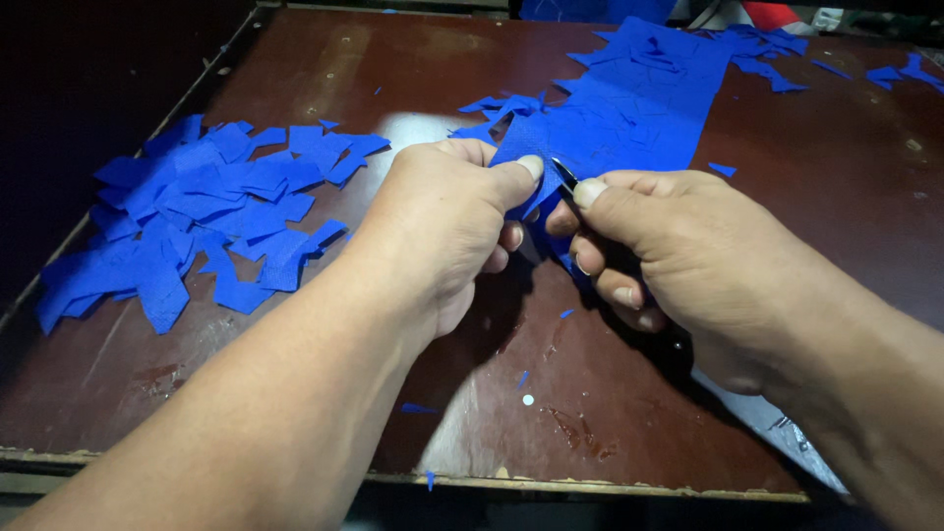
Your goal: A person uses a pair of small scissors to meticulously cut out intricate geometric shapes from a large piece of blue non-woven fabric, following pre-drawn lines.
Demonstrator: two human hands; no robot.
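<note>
Both hands work close together, the left hand (447, 211) pinching the near end of a long blue fabric strip (629, 108) while the right hand (654, 246) grips a dark cutting tool (565, 175) against it, many cut blue pieces (197, 221) already heaped beyond the left hand and much strip uncut

Dim overall, one light from above; glare patch on table (413, 133) just beyond fingers (526, 169), dark shadow under hands, left edge black, focus sharp, slight edge bending.
</note>
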